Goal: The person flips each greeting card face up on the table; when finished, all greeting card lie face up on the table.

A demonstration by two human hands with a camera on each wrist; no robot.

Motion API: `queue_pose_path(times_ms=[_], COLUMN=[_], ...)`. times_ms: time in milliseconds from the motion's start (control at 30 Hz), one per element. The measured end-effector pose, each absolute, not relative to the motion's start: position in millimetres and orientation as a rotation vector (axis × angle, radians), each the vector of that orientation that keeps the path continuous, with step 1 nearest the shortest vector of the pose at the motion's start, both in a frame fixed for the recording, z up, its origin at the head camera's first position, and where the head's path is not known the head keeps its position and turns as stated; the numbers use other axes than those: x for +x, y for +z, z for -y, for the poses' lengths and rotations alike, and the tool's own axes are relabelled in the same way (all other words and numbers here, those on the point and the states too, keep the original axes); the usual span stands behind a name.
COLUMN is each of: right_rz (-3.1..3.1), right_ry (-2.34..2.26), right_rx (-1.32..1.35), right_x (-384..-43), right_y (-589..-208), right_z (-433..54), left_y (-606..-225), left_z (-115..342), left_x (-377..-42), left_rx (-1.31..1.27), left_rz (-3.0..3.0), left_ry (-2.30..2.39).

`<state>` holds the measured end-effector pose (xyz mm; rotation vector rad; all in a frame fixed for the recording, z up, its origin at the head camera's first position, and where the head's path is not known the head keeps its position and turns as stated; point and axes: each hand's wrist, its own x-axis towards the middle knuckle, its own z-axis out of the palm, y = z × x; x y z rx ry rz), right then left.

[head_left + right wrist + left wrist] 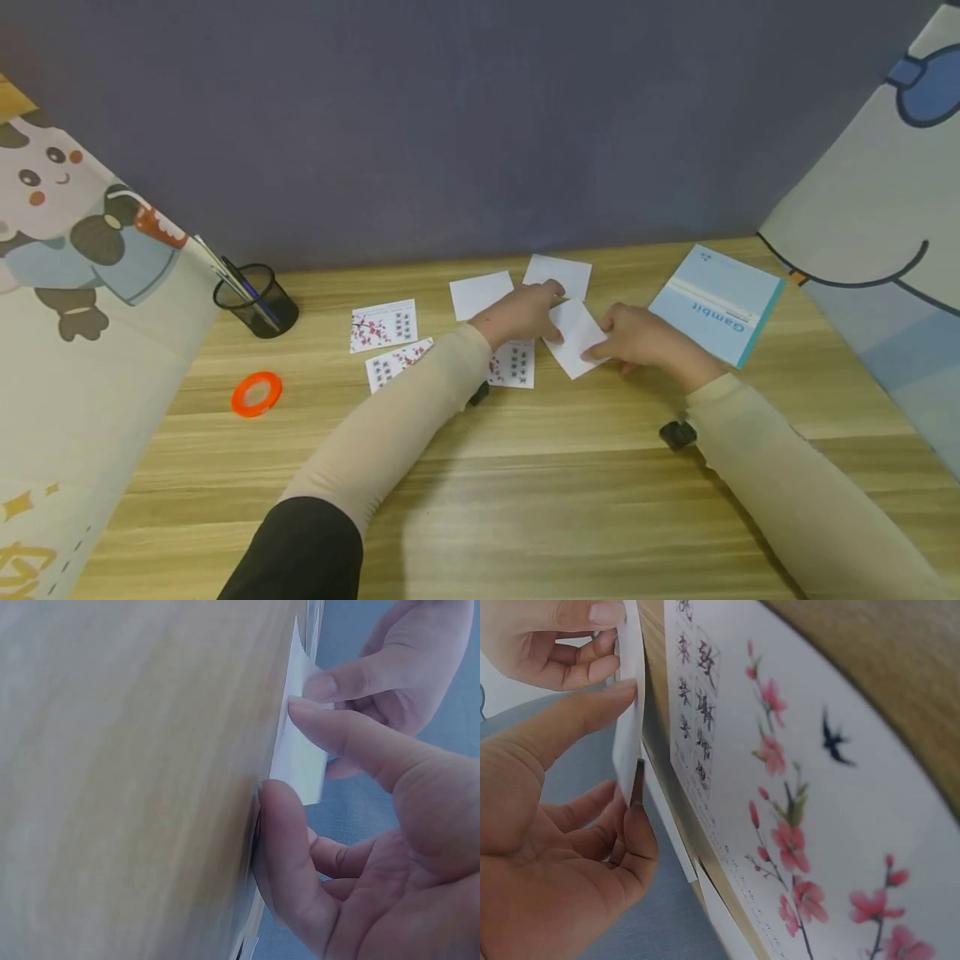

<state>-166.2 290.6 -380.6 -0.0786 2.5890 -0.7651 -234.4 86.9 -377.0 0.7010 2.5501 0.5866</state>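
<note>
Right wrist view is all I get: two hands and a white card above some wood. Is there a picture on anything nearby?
Observer: Yes. In the left wrist view, a printed card shows pink blossoms and a small black bird.

Visitor: How pretty! Anything to write with?

Observer: Possibly. The head view shows a black mesh holder with slim, pen-like things standing in it, towards the left side of the table.

Visitor: And on the other side?

Observer: A blue-and-white booklet marked "Gambit" lies to the right of the white card, beside the right hand.
</note>
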Motion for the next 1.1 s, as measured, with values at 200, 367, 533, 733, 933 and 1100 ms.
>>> queue_pose_path(times_ms=[200,367,533,733,933,1100], right_rz=[-2.594,-2.592,-2.578,-2.53,-2.451,-2.344], right_ry=[-0.751,-0.755,-0.804,-0.909,-1.108,-1.338], right_rx=[-0.085,-0.093,-0.103,-0.087,-0.008,0.063], right_x=[-167.5,-167.5,-168.2,-170.2,-175.6,-175.4], right_y=[-383.6,-384.3,-385.8,-387.7,-392.8,-394.2], right_z=[-291.6,-292.5,-295.2,-301.2,-308.5,-309.9], left_y=[-374.3,-373.1,-375.3,-379.6,-381.5,-381.1], left_z=[-85.6,-82.8,-77.4,-69.8,-61.5,-59.2], left_x=[-233.5,-233.1,-236.1,-242.9,-248.9,-250.9], left_rx=[0.79,0.789,0.764,0.675,0.549,0.447], left_rz=[-2.562,-2.503,-2.422,-2.264,-2.093,-1.992], left_ry=[0.595,0.667,0.753,0.915,1.094,1.231])
